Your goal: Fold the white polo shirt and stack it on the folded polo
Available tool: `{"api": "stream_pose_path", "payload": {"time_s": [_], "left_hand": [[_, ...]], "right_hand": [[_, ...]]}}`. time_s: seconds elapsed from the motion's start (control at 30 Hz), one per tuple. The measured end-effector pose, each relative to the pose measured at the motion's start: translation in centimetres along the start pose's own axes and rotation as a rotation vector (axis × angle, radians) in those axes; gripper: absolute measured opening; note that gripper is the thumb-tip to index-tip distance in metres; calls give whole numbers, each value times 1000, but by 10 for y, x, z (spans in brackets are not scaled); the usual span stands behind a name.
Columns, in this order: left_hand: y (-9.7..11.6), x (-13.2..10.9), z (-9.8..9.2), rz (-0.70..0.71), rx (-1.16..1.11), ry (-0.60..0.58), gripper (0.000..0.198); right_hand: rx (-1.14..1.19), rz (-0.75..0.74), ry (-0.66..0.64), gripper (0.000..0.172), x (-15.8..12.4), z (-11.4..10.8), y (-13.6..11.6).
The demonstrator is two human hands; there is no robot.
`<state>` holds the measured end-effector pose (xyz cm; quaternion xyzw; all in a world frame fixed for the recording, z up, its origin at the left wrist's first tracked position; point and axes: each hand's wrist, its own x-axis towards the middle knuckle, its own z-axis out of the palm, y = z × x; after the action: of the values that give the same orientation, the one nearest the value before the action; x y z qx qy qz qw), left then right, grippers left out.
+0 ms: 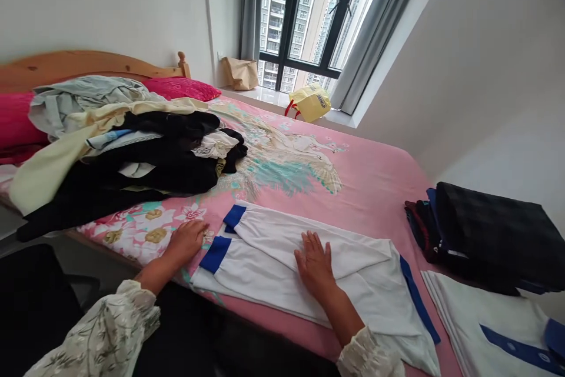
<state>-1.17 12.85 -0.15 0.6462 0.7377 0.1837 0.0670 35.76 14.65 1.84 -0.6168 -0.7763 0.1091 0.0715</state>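
Observation:
A white long-sleeved shirt (273, 265) with blue cuffs lies flat on the bed, its two sleeves laid side by side lengthwise over the body. The blue hem band is at its right end. My right hand (315, 262) rests palm down on the middle of the shirt, fingers stretched out. Just left of the blue cuffs (216, 253), my left hand (188, 242) lies on the flowered bedding with nothing visible in it. Its fingers point toward the cuffs and are partly hidden from this angle.
A loose heap of clothes (145, 153) covers the bed's left side. At the right lie a stack of dark folded clothes (498, 230) and a folded white shirt (481, 306). A yellow bag (311, 102) and a brown paper bag (241, 74) sit by the window.

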Motion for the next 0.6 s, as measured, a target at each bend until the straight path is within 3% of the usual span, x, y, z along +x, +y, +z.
{"api": "stream_pose_path", "payload": {"time_s": [0.13,0.3,0.43,0.6], "left_hand": [[-32,-28,-1,217,94,-113,49],[-28,-32,-8,262,158,-267,67],[-11,-28,6,142,170,-145,58],[4,-13,45,-39,33,24,47]], "right_hand": [[211,-262,76,50,4,13,-64],[400,-382,65,48,26,43,-123],[508,-371,129,48,48,70,-146],[591,-254,176,51,61,99,-159]]}}
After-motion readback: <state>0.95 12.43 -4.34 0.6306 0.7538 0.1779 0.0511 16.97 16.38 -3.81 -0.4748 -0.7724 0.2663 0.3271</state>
